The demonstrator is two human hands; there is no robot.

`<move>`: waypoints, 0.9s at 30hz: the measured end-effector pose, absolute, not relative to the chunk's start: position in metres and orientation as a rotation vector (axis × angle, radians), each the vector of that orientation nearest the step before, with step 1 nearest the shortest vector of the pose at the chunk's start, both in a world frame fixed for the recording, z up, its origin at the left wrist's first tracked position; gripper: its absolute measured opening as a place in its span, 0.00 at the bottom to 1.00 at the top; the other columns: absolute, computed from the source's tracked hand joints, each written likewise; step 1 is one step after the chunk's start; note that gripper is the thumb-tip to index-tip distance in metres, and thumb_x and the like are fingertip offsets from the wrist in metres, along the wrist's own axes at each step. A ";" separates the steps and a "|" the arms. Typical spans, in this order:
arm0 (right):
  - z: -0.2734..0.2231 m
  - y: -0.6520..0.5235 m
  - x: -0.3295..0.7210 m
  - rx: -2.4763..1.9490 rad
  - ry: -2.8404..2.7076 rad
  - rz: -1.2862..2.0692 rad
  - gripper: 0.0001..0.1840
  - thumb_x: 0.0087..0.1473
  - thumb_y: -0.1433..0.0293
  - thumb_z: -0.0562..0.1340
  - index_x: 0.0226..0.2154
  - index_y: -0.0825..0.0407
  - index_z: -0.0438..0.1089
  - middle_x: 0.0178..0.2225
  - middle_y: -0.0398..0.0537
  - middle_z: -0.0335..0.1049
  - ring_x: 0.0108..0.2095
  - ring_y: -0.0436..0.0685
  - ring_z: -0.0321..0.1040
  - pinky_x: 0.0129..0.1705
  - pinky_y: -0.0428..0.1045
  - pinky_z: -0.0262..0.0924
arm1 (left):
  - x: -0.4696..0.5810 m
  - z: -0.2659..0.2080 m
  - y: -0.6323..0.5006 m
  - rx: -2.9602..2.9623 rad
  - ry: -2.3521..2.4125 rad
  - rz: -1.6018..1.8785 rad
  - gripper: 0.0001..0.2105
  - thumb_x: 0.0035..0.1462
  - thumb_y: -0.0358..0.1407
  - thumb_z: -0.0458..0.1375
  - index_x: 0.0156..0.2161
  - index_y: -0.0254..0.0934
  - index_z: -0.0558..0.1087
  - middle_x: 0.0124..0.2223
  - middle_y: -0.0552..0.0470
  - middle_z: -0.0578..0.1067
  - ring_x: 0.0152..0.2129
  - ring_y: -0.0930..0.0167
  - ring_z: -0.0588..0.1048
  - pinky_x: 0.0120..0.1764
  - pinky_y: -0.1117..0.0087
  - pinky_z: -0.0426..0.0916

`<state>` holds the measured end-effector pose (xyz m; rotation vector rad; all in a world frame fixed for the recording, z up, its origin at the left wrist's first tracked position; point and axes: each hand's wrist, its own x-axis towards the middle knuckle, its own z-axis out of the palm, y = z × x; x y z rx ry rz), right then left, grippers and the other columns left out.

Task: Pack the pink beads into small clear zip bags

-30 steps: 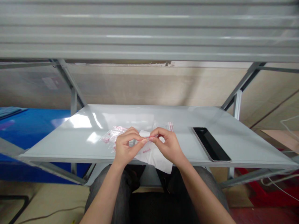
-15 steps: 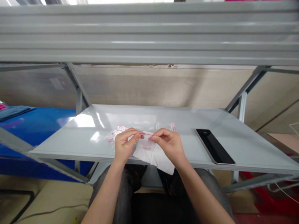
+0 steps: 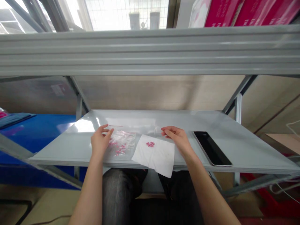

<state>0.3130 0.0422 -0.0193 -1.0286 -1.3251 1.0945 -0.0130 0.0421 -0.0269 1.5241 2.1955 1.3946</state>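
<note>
My left hand (image 3: pixel 100 139) is over the left part of the table, its thumb and index finger apart. A thin red zip line (image 3: pixel 115 126) of a clear bag lies just beyond its fingertips; whether they touch is unclear. Beside this hand is a clear plastic bag (image 3: pixel 123 140) with small pink pieces. Several pink beads or pellets (image 3: pixel 150 144) sit in a cluster on a white tissue (image 3: pixel 156 156), between my hands. My right hand (image 3: pixel 175 137) hovers beyond the tissue's right side, fingers curled together; anything in them is hidden. Faint clear plastic (image 3: pixel 157 127) shows by its fingertips.
A black-screened tablet or phone (image 3: pixel 212 148) lies on the right of the grey table (image 3: pixel 187 120). A grey ribbed beam (image 3: pixel 150 53) crosses above the table, with pink-red boxes (image 3: pixel 257 14) behind it. A blue surface (image 3: pixel 47 128) stands at left.
My hands have moved apart, left and right, from above the tissue. The small bag they held between them is gone from there, and the pink cluster is now uncovered. The view has tilted up.
</note>
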 end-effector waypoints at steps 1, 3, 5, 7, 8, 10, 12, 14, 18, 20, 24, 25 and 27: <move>-0.021 0.047 0.321 -1.072 -1.332 1.059 0.15 0.48 0.60 0.64 0.33 0.55 0.77 0.29 0.51 0.77 0.33 0.57 0.73 0.37 0.51 0.64 | -0.016 -0.028 0.044 1.571 2.275 1.306 0.21 0.50 0.42 0.60 0.48 0.33 0.74 0.38 0.44 0.78 0.28 0.64 0.76 0.37 0.62 0.71; -0.025 0.057 0.334 -1.170 -1.393 0.915 0.14 0.49 0.62 0.62 0.32 0.55 0.76 0.28 0.51 0.77 0.32 0.58 0.73 0.36 0.52 0.64 | -0.015 -0.029 0.047 1.692 2.376 1.252 0.19 0.49 0.39 0.60 0.46 0.32 0.74 0.46 0.38 0.77 0.42 0.54 0.75 0.47 0.54 0.68; -0.030 0.066 0.342 -1.300 -1.497 0.676 0.12 0.51 0.66 0.59 0.31 0.54 0.76 0.28 0.51 0.77 0.32 0.59 0.73 0.37 0.53 0.65 | -0.002 -0.028 0.050 1.910 2.317 1.295 0.18 0.52 0.38 0.57 0.48 0.31 0.73 0.49 0.35 0.74 0.49 0.50 0.71 0.52 0.49 0.65; -0.037 0.072 0.345 -1.414 -1.631 0.424 0.12 0.52 0.70 0.57 0.32 0.53 0.77 0.32 0.53 0.77 0.36 0.61 0.72 0.42 0.55 0.64 | 0.022 -0.024 0.055 2.196 2.041 1.285 0.15 0.56 0.35 0.53 0.47 0.31 0.73 0.47 0.35 0.75 0.48 0.50 0.71 0.52 0.46 0.64; -0.040 0.073 0.344 -1.450 -1.705 0.323 0.12 0.52 0.72 0.57 0.33 0.53 0.77 0.36 0.54 0.76 0.40 0.61 0.72 0.46 0.56 0.63 | 0.038 -0.022 0.058 2.305 1.881 1.220 0.13 0.57 0.33 0.52 0.44 0.33 0.74 0.45 0.37 0.76 0.47 0.53 0.73 0.51 0.47 0.65; -0.047 0.075 0.341 -1.477 -1.861 0.201 0.15 0.52 0.75 0.56 0.37 0.53 0.77 0.44 0.57 0.74 0.48 0.62 0.69 0.52 0.56 0.60 | 0.071 -0.020 0.065 2.471 1.600 1.074 0.10 0.57 0.29 0.52 0.39 0.37 0.76 0.46 0.44 0.78 0.46 0.60 0.74 0.52 0.54 0.67; -0.053 0.073 0.338 -1.493 -2.014 0.179 0.17 0.53 0.76 0.56 0.41 0.52 0.77 0.50 0.58 0.70 0.53 0.63 0.65 0.55 0.57 0.58 | 0.102 -0.020 0.073 2.604 1.321 0.915 0.11 0.57 0.28 0.52 0.40 0.39 0.76 0.50 0.48 0.78 0.49 0.65 0.74 0.53 0.60 0.68; -0.057 0.071 0.337 -1.523 -2.124 0.201 0.19 0.55 0.76 0.56 0.45 0.50 0.76 0.54 0.58 0.68 0.56 0.64 0.62 0.56 0.58 0.57 | 0.125 -0.022 0.081 2.678 1.128 0.779 0.11 0.55 0.26 0.53 0.38 0.39 0.76 0.49 0.49 0.79 0.51 0.66 0.73 0.54 0.63 0.68; -0.058 0.067 0.338 -1.548 -2.173 0.218 0.20 0.56 0.77 0.55 0.47 0.49 0.75 0.55 0.57 0.68 0.58 0.63 0.61 0.57 0.59 0.56 | 0.141 -0.030 0.093 2.715 0.996 0.628 0.13 0.52 0.23 0.52 0.38 0.36 0.77 0.43 0.44 0.81 0.44 0.62 0.78 0.51 0.59 0.71; -0.056 0.067 0.338 -1.523 -2.141 0.224 0.19 0.56 0.76 0.55 0.46 0.51 0.75 0.54 0.58 0.69 0.57 0.63 0.62 0.57 0.60 0.56 | 0.138 -0.033 0.095 2.713 0.990 0.614 0.15 0.53 0.23 0.52 0.42 0.34 0.76 0.45 0.42 0.80 0.44 0.61 0.77 0.51 0.57 0.70; -0.047 0.065 0.335 -1.389 -1.858 0.193 0.17 0.53 0.74 0.56 0.43 0.53 0.76 0.50 0.59 0.72 0.53 0.64 0.66 0.55 0.60 0.59 | 0.126 -0.033 0.093 2.697 1.016 0.648 0.15 0.55 0.26 0.51 0.45 0.36 0.76 0.49 0.42 0.79 0.48 0.61 0.76 0.53 0.55 0.69; -0.044 0.064 0.334 -1.358 -1.736 0.210 0.15 0.53 0.73 0.57 0.41 0.53 0.76 0.47 0.59 0.73 0.50 0.64 0.68 0.52 0.59 0.61 | 0.123 -0.031 0.092 2.690 1.030 0.667 0.15 0.56 0.27 0.52 0.46 0.36 0.75 0.50 0.42 0.78 0.49 0.60 0.75 0.54 0.55 0.68; -0.039 0.061 0.333 -1.348 -1.480 0.302 0.12 0.52 0.69 0.58 0.35 0.54 0.76 0.38 0.57 0.76 0.41 0.63 0.72 0.45 0.57 0.65 | 0.118 -0.029 0.087 2.674 1.061 0.709 0.16 0.56 0.28 0.53 0.50 0.35 0.74 0.52 0.41 0.77 0.51 0.59 0.74 0.55 0.53 0.67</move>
